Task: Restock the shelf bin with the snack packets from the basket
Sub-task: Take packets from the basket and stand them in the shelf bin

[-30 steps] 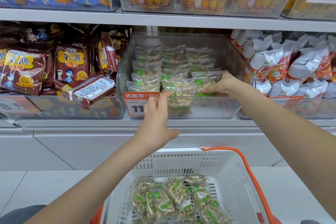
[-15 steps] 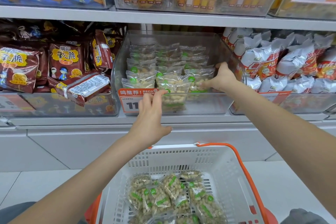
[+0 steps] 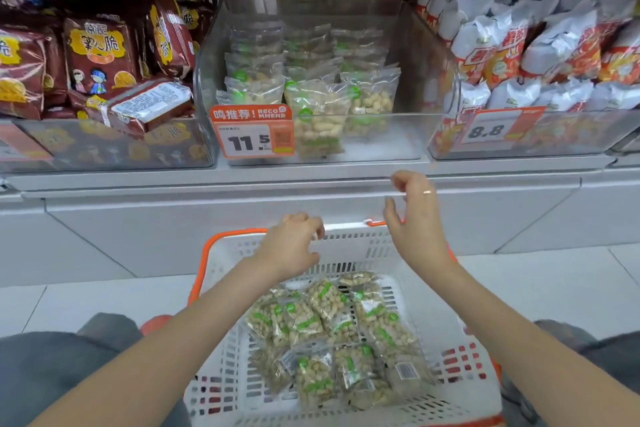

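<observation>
The shelf (image 3: 311,177) runs across the view, its front lip above both hands. On it stands the clear shelf bin (image 3: 426,80), open-topped, with rows of snack packets (image 3: 315,114) filling its left and middle; bare floor shows along its right wall. Below, the white basket (image 3: 349,239) with an orange handle holds a loose heap of the same packets (image 3: 332,333), with free room at its far end. The left hand (image 3: 287,246) hovers over the basket rim, fingers curled downward, holding nothing. The right hand (image 3: 415,222) hangs beside it, fingers loosely bent, empty. The bin's orange price tag (image 3: 252,132) reads "RECOMMEND" and "11.5"; a neighbouring tag (image 3: 488,130) reads "8.8".
</observation>
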The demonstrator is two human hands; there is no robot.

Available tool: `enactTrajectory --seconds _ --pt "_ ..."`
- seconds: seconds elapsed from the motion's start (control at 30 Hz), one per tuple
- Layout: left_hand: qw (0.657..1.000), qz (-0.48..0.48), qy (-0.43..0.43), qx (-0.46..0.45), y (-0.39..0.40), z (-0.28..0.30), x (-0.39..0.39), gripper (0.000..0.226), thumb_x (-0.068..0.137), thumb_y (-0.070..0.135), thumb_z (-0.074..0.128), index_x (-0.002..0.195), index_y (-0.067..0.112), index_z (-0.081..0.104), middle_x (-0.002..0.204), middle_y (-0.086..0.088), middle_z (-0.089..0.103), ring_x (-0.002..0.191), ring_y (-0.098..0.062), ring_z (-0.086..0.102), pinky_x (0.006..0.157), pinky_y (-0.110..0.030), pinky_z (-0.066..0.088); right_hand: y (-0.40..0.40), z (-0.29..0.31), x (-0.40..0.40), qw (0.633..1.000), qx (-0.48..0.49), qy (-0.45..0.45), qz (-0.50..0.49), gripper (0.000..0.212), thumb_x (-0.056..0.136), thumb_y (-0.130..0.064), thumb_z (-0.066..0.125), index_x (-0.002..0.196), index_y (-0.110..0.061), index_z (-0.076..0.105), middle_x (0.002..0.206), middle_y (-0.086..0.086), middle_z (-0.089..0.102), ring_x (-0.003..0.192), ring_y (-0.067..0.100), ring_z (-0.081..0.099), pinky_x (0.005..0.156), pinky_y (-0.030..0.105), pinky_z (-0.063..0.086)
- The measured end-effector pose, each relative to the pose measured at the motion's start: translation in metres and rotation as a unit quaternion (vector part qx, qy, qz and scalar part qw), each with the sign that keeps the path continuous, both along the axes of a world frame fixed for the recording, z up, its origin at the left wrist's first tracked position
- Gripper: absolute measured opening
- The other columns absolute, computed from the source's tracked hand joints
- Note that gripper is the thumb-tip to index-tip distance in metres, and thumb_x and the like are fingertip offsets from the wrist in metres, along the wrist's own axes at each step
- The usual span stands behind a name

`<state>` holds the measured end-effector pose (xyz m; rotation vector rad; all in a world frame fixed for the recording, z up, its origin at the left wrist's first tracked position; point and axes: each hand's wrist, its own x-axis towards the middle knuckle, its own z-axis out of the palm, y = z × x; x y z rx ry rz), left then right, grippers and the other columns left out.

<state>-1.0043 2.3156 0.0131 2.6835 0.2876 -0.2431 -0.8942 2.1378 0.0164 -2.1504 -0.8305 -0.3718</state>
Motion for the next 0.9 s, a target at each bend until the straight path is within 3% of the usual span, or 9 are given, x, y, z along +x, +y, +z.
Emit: enactTrajectory --seconds 0.13,0.27,0.33,0.4,0.5,0.57,0.7,0.8,0.9 --pt "0.985 0.024 0.17 0.035 0.001 -0.079 -0.025 0.029 0.086 0.024 0.062 0.114 0.018 0.057 0.12 -0.004 0.055 0.112 -0.023 0.051 0.087 -0.034 0.045 -0.026 -0.088 -0.019 0.961 -0.204 0.187 0.006 0.035 0.09 -0.015 0.06 0.123 -0.012 0.047 0.121 0.009 0.053 0.109 0.028 0.049 0.09 0.042 0.044" --pt "0.946 0.119 0.295 -0.063 0.006 -0.145 -0.058 0.026 0.086 0.01 0.059 0.112 0.007 0.06 0.086 -0.011 0.06 0.082 -0.022 0.058 0.067 -0.028 0.045 -0.053 -0.166 -0.032 0.812 -0.437 0.386 -0.02 0.065 0.087 -0.043 0.061 0.137 -0.013 0.032 0.132 0.016 0.046 0.118 0.034 0.049 0.096 0.042 0.044" --pt "0.915 0.191 0.332 -0.123 0.004 -0.166 -0.067 0.014 0.089 0.02 0.058 0.078 0.012 0.059 0.065 -0.003 0.045 0.062 -0.015 0.047 0.056 -0.019 0.04 -0.062 -0.193 -0.039 0.753 -0.445 0.483 -0.032 0.09 0.08 -0.055 0.065 0.144 -0.009 0.022 0.137 0.016 0.045 0.122 0.032 0.049 0.098 0.042 0.045" --pt "0.876 0.294 0.333 -0.188 -0.004 -0.196 -0.069 0.041 0.088 0.034 0.062 0.058 0.013 0.045 0.059 -0.002 0.043 0.053 -0.014 0.043 0.051 -0.02 0.037 -0.066 -0.213 -0.044 0.727 -0.436 0.528 -0.048 0.11 0.071 -0.061 0.071 0.148 -0.01 0.011 0.146 0.015 0.037 0.131 0.033 0.042 0.105 0.044 0.042" --pt "0.81 0.408 0.295 -0.302 -0.023 -0.22 -0.057 0.048 0.079 0.049 0.069 0.092 0.004 0.06 0.097 -0.011 0.063 0.087 -0.024 0.064 0.076 -0.029 0.052 -0.067 -0.228 -0.046 0.687 -0.483 0.541 -0.045 0.141 0.056 -0.064 0.08 0.151 -0.019 -0.014 0.157 0.017 0.018 0.139 0.039 0.03 0.111 0.049 0.033" --pt "0.777 0.464 0.273 -0.326 -0.034 -0.226 -0.049 0.065 0.079 0.048 0.07 0.122 0.002 0.054 0.125 -0.014 0.057 0.111 -0.032 0.059 0.095 -0.038 0.048 -0.067 -0.228 -0.052 0.658 -0.496 0.565 -0.042 0.149 0.056 -0.05 0.086 0.145 -0.025 -0.031 0.159 0.018 0.009 0.137 0.04 0.035 0.109 0.05 0.036" --pt "0.727 0.539 0.2 -0.374 -0.044 -0.231 -0.041 0.07 0.081 0.038 0.073 0.134 0.001 0.047 0.121 -0.014 0.059 0.089 -0.026 0.066 0.084 -0.036 0.055 -0.069 -0.215 -0.068 0.705 -0.424 0.563 -0.08 0.127 0.074 -0.005 0.076 0.147 -0.03 -0.025 0.157 0.022 0.005 0.124 0.033 0.05 0.078 0.026 0.049" --pt "0.669 0.554 0.186 -0.46 -0.036 -0.225 -0.04 0.08 0.08 0.022 0.076 0.145 0.009 0.031 0.14 -0.014 0.047 0.08 -0.024 0.07 0.07 -0.035 0.059 -0.065 -0.206 -0.058 0.703 -0.201 0.66 -0.172 0.107 0.079 0.015 0.058 0.151 -0.023 -0.011 0.154 0.021 0.017 0.132 0.038 0.039 0.099 0.04 0.046" --pt "0.641 0.523 0.258 -0.498 -0.021 -0.205 -0.047 0.062 0.079 0.017 0.076 0.133 0.008 0.047 0.139 -0.014 0.048 0.085 -0.024 0.068 0.059 -0.031 0.055 -0.062 -0.182 -0.042 0.655 -0.044 0.705 -0.267 0.075 0.083 0.011 0.056 0.145 -0.007 0.017 0.121 0.022 0.051 0.102 0.037 0.057 0.087 0.047 0.051"
